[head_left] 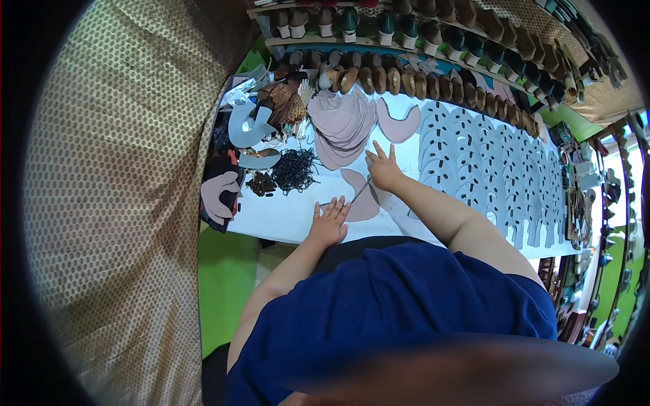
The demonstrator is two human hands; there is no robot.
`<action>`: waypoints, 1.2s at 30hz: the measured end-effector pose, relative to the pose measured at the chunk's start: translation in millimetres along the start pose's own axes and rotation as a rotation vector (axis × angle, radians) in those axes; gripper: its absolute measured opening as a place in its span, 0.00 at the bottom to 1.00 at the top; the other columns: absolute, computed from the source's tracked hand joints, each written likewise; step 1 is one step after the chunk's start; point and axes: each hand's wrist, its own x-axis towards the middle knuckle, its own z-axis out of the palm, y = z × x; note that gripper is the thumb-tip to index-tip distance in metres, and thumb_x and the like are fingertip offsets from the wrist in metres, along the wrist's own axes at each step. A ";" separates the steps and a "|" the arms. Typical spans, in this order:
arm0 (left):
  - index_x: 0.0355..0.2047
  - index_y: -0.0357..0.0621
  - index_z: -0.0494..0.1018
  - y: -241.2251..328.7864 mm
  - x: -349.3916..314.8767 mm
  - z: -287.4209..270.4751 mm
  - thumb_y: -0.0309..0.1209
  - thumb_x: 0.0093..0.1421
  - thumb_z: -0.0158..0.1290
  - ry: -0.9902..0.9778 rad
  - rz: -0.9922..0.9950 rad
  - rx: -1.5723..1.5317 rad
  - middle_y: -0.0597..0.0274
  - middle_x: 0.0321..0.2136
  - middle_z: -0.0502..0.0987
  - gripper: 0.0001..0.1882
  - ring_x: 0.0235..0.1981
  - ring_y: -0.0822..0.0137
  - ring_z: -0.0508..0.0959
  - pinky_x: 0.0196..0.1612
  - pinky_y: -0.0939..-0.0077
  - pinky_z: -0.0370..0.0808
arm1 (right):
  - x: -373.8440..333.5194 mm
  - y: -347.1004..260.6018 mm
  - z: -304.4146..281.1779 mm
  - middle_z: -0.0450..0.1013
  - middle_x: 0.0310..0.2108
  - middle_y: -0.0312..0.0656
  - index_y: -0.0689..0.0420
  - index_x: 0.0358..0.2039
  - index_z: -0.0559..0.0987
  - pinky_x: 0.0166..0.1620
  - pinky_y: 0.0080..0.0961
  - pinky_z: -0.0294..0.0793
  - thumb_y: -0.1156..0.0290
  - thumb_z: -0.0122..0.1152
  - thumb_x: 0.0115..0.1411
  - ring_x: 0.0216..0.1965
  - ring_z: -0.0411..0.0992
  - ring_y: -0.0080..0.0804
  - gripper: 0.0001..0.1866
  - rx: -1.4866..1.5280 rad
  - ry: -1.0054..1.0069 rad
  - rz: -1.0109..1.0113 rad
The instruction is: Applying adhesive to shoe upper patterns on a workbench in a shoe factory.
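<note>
A pale pink shoe-upper piece (365, 203) lies flat near the table's front edge. My left hand (330, 224) rests on its left end, fingers spread and flat. My right hand (386, 170) is above the piece's right side, its fingers stretched apart and pointing away from me. A thin dark strip or tool (360, 192) runs slantwise across the piece between my hands; which of these it is, I cannot tell. Left of the piece lies a tangled heap of thin black strips (294, 170). Overlapping pink pieces (344, 125) are stacked just beyond my hands.
One curved pink piece (399, 122) lies alone behind my right hand. Rows of pale grey pieces with dark marks (484, 169) cover the table's right side. Small brown bits (261, 184) and grey curved pieces (247, 126) lie left. Shelved shoes (386, 28) line the back.
</note>
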 end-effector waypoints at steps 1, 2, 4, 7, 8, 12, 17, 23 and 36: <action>0.70 0.59 0.51 0.0 -0.4 0.7 0.44 0.62 0.43 0.005 -0.002 0.000 0.65 0.73 0.45 0.36 0.73 0.61 0.48 0.68 0.36 0.35 | 1.1 -1.4 0.3 0.59 0.67 0.44 0.57 0.42 0.83 0.64 0.76 0.33 0.66 0.59 0.56 0.73 0.37 0.52 0.15 -0.001 -0.002 -0.004; 0.70 0.60 0.51 0.2 -0.1 1.2 0.44 0.62 0.43 0.009 -0.001 0.000 0.65 0.73 0.45 0.36 0.72 0.61 0.48 0.68 0.36 0.35 | 1.9 -1.3 3.9 0.59 0.67 0.45 0.57 0.42 0.83 0.64 0.76 0.33 0.66 0.59 0.56 0.73 0.38 0.52 0.15 -0.012 0.007 0.000; 0.70 0.60 0.51 0.4 0.9 1.9 0.44 0.62 0.43 0.022 0.002 -0.003 0.66 0.73 0.45 0.36 0.72 0.62 0.48 0.68 0.35 0.35 | 3.0 -0.8 10.9 0.60 0.66 0.45 0.56 0.41 0.83 0.64 0.76 0.34 0.66 0.59 0.56 0.73 0.38 0.51 0.14 -0.024 0.015 0.006; 0.70 0.61 0.52 2.1 0.7 0.9 0.43 0.61 0.44 0.028 -0.002 0.000 0.66 0.73 0.46 0.35 0.72 0.62 0.49 0.68 0.34 0.35 | 1.1 -2.1 20.1 0.61 0.66 0.45 0.56 0.42 0.83 0.64 0.76 0.36 0.68 0.58 0.56 0.73 0.41 0.51 0.14 -0.009 0.092 0.022; 0.70 0.62 0.52 2.4 0.7 0.1 0.43 0.61 0.44 0.025 -0.008 0.007 0.67 0.73 0.46 0.35 0.72 0.63 0.49 0.68 0.34 0.34 | -1.4 -2.5 22.1 0.62 0.65 0.44 0.56 0.42 0.82 0.64 0.76 0.37 0.68 0.57 0.57 0.72 0.43 0.51 0.14 0.008 0.121 0.042; 0.70 0.62 0.52 5.7 2.9 0.7 0.43 0.61 0.44 0.010 -0.019 0.042 0.67 0.72 0.46 0.35 0.72 0.63 0.49 0.68 0.33 0.34 | -11.0 0.5 29.4 0.65 0.62 0.42 0.56 0.41 0.81 0.65 0.72 0.42 0.69 0.56 0.58 0.71 0.49 0.48 0.12 0.124 0.227 0.130; 0.70 0.62 0.53 -2.1 -4.3 11.7 0.46 0.60 0.48 0.128 -0.003 -0.004 0.57 0.72 0.45 0.37 0.73 0.55 0.46 0.67 0.32 0.35 | -44.4 -3.5 21.5 0.68 0.58 0.41 0.53 0.41 0.80 0.66 0.67 0.46 0.67 0.58 0.57 0.69 0.53 0.46 0.12 0.211 0.231 -0.059; 0.59 0.73 0.70 -21.9 -22.9 -0.3 0.50 0.56 0.56 0.181 -0.044 -0.027 0.50 0.72 0.45 0.29 0.72 0.47 0.45 0.66 0.31 0.35 | -90.4 -11.2 44.0 0.72 0.49 0.33 0.50 0.32 0.79 0.65 0.58 0.55 0.65 0.61 0.55 0.65 0.60 0.40 0.06 0.238 0.215 -0.511; 0.26 0.54 0.75 -23.1 -5.9 -4.6 0.36 0.54 0.58 0.541 0.189 0.073 0.61 0.64 0.66 0.04 0.65 0.53 0.63 0.64 0.32 0.47 | -98.0 -47.8 67.1 0.70 0.50 0.37 0.53 0.31 0.80 0.63 0.57 0.58 0.68 0.61 0.51 0.66 0.57 0.46 0.07 0.280 0.322 -0.326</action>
